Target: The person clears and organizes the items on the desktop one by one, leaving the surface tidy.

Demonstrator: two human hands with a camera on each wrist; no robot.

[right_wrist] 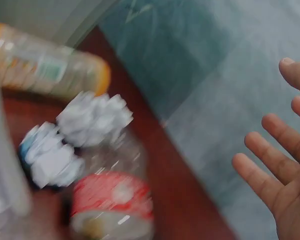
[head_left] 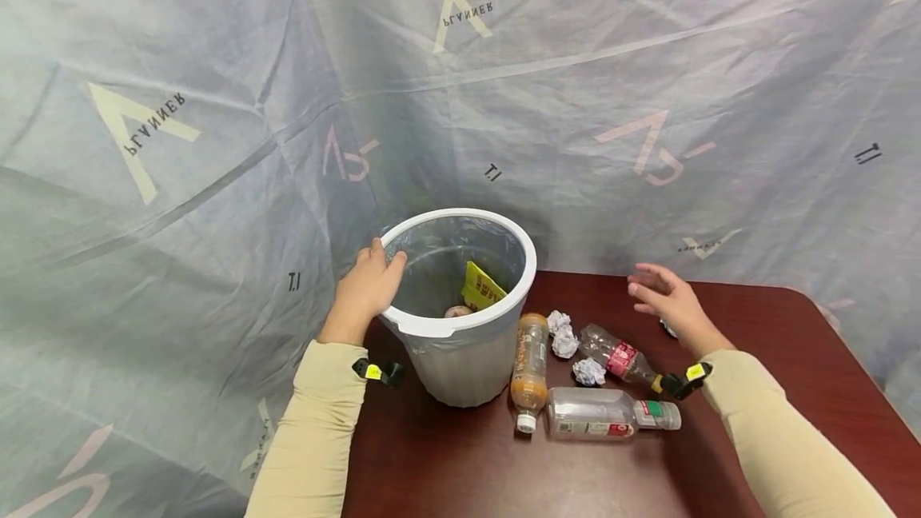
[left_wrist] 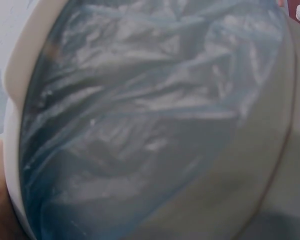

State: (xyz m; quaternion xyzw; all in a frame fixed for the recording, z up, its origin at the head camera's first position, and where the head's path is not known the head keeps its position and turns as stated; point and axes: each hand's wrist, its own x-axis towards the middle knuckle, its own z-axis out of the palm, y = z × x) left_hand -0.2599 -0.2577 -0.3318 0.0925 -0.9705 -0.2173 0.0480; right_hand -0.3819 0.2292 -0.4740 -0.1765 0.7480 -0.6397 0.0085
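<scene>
A white trash can (head_left: 460, 362) with a clear liner bag (left_wrist: 155, 130) stands on the table. My left hand (head_left: 368, 282) grips its rim on the left side; in the left wrist view mostly the rim and liner show. Inside the can lie a yellow-green packet (head_left: 480, 288) and a small roundish item (head_left: 457, 312). My right hand (head_left: 671, 300) is held in the air over the back right of the table, fingers spread and holding nothing. Nearest below it lies a clear bottle with a red label (head_left: 620, 358), also seen blurred in the right wrist view.
An orange-labelled bottle (head_left: 530, 366) lies against the can's right side. A large clear bottle (head_left: 593, 412) with a green-marked neck lies in front. Crumpled paper balls (head_left: 564, 340) sit between them, another paper ball (head_left: 669, 328) behind my right wrist. A grey printed sheet (head_left: 576, 118) hangs behind the table.
</scene>
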